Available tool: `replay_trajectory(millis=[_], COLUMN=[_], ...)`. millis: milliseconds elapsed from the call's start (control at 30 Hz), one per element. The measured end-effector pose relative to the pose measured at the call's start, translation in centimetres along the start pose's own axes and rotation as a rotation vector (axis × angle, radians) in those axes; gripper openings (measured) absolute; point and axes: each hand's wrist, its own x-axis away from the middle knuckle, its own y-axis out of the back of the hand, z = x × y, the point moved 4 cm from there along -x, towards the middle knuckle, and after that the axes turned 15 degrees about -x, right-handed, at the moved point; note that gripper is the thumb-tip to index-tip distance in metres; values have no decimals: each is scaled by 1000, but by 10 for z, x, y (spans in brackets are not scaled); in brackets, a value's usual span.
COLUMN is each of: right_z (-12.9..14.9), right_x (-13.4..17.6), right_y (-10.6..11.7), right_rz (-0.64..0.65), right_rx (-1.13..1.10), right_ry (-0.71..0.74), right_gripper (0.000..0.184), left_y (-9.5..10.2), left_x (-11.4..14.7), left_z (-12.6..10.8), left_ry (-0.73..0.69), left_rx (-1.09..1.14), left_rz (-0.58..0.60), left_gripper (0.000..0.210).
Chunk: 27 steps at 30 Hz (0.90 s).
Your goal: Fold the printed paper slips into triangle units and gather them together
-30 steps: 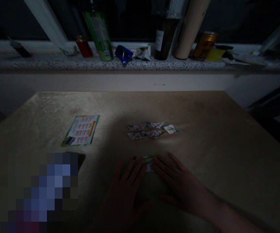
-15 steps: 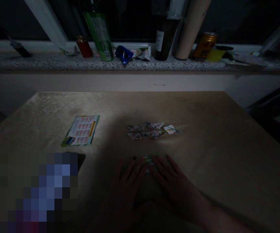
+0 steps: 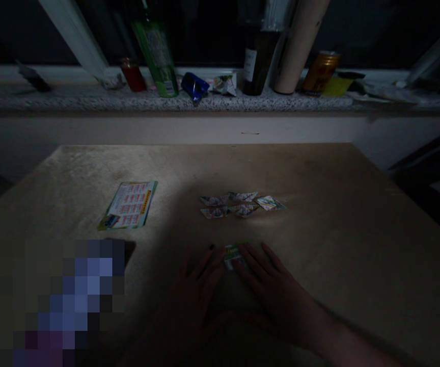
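Your right hand lies flat and unclenched, fingertips on the paper on the table; your left hand lies outspread by its left edge. Uneven pressing could skew it.

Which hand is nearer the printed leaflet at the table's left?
Left. The left hand lies in front and right of the leaflet; the right hand, on a small paper, is farther right.

No lettering here is clear enough to read.
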Motion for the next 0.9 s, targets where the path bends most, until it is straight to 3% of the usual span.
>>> replay_trajectory(millis=[133,367,600,733,900], right_z=[1,1,1,1,0], right_x=[0,1,2,1,2], right_y=[1,1,1,0,0], right_rz=[-9,43,31,28,15], right_rx=[-15,-39,-44,-40,-38], right_ry=[8,4,33,32,32], right_gripper=[77,79,76,74,75], left_y=[4,14,38,40,40], left_x=[-1,-6,-16,-24,-29], left_z=[5,12,31,42,47], left_ry=[-61,-141,-346,-444,-519], left_rx=[10,25,102,80,74], left_rz=[49,166,176,233,215], left_gripper=[55,66,73,70,72])
